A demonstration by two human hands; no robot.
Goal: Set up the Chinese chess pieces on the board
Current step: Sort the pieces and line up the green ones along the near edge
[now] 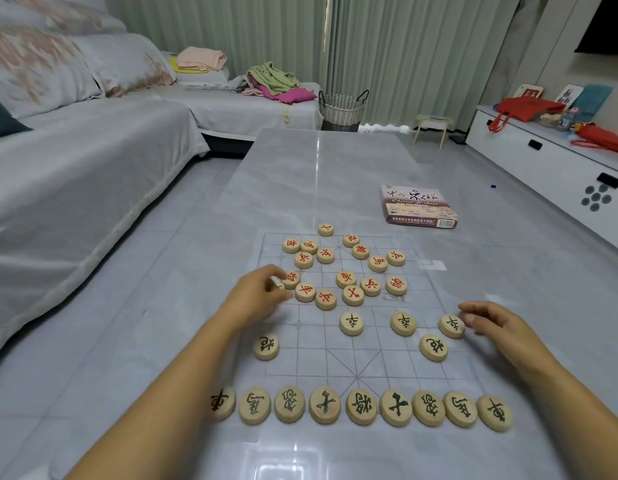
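A thin see-through chess board (300, 367) lies on the glossy grey table. Along its near edge stands a row of several dark-lettered pieces (361, 407). Two more dark pieces (266, 347) (433, 347) sit one row up, at left and right. Three dark soldier pieces lie further in; the rightmost soldier (451, 326) lies flat, with the fingertips of my right hand (494, 325) at its right edge. Several red-lettered pieces (353, 294) lie scattered over the far half. At their left edge, my left hand (257, 294) pinches a pale piece (277, 283) turned on edge.
The chess set's box (420, 207) lies on the table beyond the board, to the right. A grey sofa (75, 161) runs along the left, a white low cabinet (549, 161) along the right. A wicker basket (342, 107) and a small stool stand past the table's far end.
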